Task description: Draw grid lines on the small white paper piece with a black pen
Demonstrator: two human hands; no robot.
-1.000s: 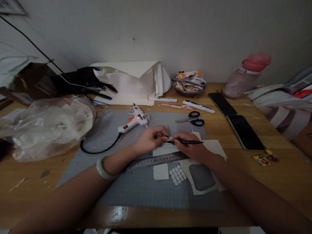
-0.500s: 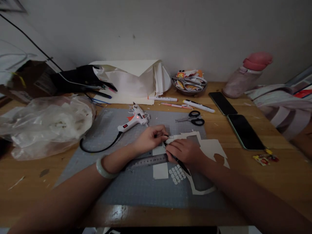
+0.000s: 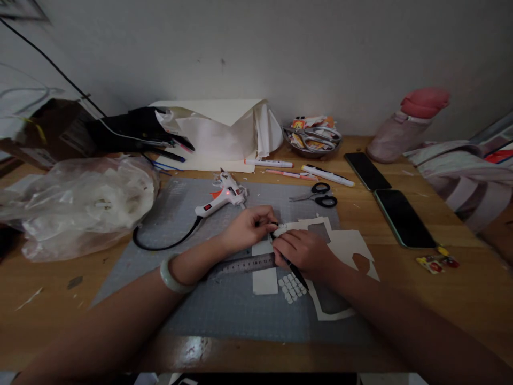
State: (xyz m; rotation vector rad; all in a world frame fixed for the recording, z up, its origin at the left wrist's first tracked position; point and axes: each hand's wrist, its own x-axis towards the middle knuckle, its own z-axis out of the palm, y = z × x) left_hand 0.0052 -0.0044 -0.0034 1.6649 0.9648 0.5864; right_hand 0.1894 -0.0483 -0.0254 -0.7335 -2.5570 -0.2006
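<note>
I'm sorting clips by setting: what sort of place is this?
Probably a home craft desk: a grey cutting mat on a wooden table, a white hot-glue gun, and black-handled scissors.

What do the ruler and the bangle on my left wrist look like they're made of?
The ruler looks like brushed steel: grey, thin and flat, with a dull sheen and printed scale marks. The bangle looks like jade or glass, though it might be resin: pale green, smooth, slightly translucent with a soft gloss.

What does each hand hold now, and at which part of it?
The right hand holds a black pen near its tip. The left hand pinches a small white paper piece at its left end.
</note>
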